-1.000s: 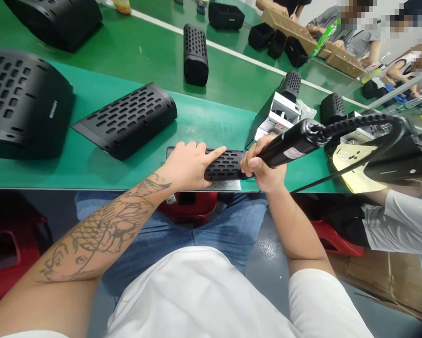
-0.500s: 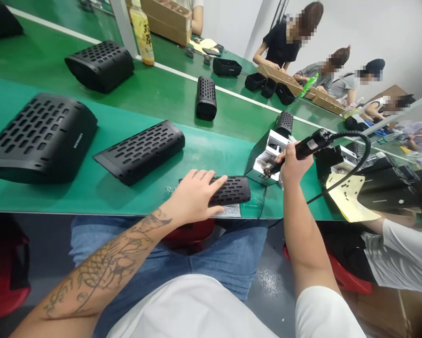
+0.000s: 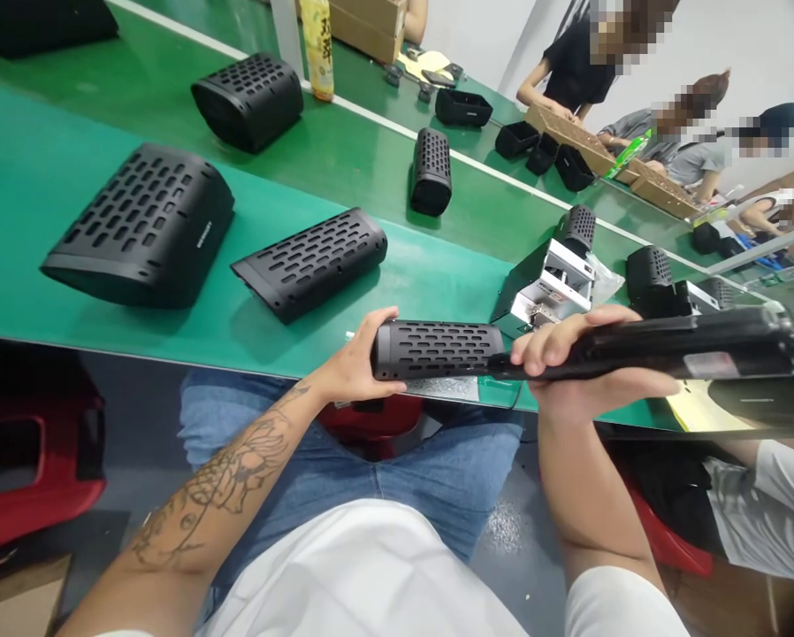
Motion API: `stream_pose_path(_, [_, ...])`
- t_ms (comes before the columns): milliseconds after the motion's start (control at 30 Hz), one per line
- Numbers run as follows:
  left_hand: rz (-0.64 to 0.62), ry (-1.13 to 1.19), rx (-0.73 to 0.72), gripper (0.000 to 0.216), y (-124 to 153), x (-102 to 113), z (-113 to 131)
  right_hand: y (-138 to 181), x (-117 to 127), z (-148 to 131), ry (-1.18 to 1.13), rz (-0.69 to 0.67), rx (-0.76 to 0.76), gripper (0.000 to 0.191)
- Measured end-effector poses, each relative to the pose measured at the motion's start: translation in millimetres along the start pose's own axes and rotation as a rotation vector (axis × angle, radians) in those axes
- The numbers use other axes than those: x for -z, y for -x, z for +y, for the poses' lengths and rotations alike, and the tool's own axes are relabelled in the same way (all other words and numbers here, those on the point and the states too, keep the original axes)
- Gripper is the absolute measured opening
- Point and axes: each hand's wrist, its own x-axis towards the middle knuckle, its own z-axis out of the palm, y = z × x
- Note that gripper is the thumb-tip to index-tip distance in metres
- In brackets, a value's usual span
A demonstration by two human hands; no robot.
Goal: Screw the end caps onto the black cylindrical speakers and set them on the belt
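Note:
My left hand (image 3: 361,361) grips the left end of a black slotted speaker housing (image 3: 443,347) at the table's front edge. Around a black electric screwdriver (image 3: 668,347) the fingers of my right hand (image 3: 569,363) are wrapped. The screwdriver lies nearly level, its tip at the right end of the housing; whether a screw sits there is too small to tell. Behind my right hand stands a metal-fronted screw feeder (image 3: 543,296). A clear bubble-wrap sheet (image 3: 460,387) shows partly under the housing.
More black housings stand to the left, one large (image 3: 145,230) and one slimmer (image 3: 317,261). A yellow drink bottle (image 3: 317,53) is by a post. Across the green table (image 3: 437,274), several people work at cardboard boxes (image 3: 573,141). A co-worker's white sleeve (image 3: 788,495) is at right.
My right hand has brought the screwdriver from the screw feeder to the housing's right end and turned it level. My left hand has shifted from on top to gripping the left end. The view has shifted.

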Motion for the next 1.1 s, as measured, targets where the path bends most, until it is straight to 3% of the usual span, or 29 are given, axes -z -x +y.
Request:
stream_pose_path(100, [-0.004,-0.007,0.019,0.136,-1,1,7,13,-26,4,-0.059,-0.109,-0.032,0.062])
stream_pose_path(233, [-0.01,-0.02,0.025,0.133,-3,3,14,15,-40,14,-0.12,-0.113,-0.084,0.061])
stream_pose_path(433, [-0.02,-0.069,0.077,0.13,-5,2,21,17,-43,18,-0.063,-0.104,-0.155,0.068])
stream_pose_path(767, [-0.023,-0.092,0.071,0.125,-2,3,21,17,-48,20,-0.091,-0.246,-0.191,0.066])
stream_pose_path(967, [-0.006,-0.098,0.052,0.125,0,4,18,24,-45,30,-0.157,-0.334,-0.153,0.05])
stream_pose_path(1100, [0.012,-0.122,0.051,0.125,3,4,11,31,-40,29,-0.041,-0.311,-0.262,0.063])
